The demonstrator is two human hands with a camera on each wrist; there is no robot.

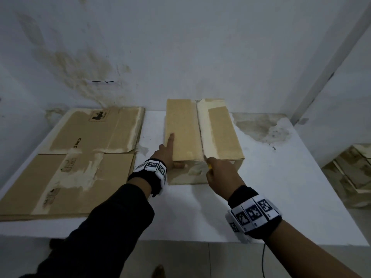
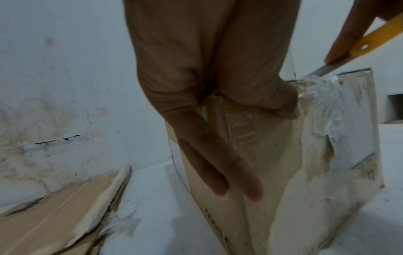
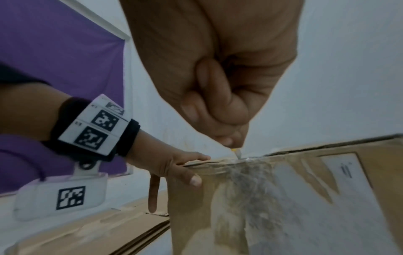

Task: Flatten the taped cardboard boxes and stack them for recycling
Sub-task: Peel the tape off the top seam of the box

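A closed cardboard box (image 1: pixel 184 127) with pale tape along its top seam stands in the middle of the white table (image 1: pixel 261 187). My left hand (image 1: pixel 166 155) braces its near left corner: the index finger lies straight on top, the thumb presses the front face, and other fingers (image 2: pixel 218 172) run straight down the left side. My right hand (image 1: pixel 220 173) grips a yellow utility knife (image 2: pixel 375 41). The blade tip (image 3: pixel 236 152) touches the tape at the near end of the seam. Crumpled clear tape (image 2: pixel 327 103) covers the box's front face (image 3: pixel 305 198).
Flattened cardboard sheets (image 1: pixel 80 157) lie stacked on the table's left side, beside the box. A stained white wall (image 1: pixel 180 57) rises right behind the table. Stained stacked objects (image 1: pixel 351 173) sit low beyond the table's right edge. A dark cable (image 1: pixel 264 261) hangs near the front edge.
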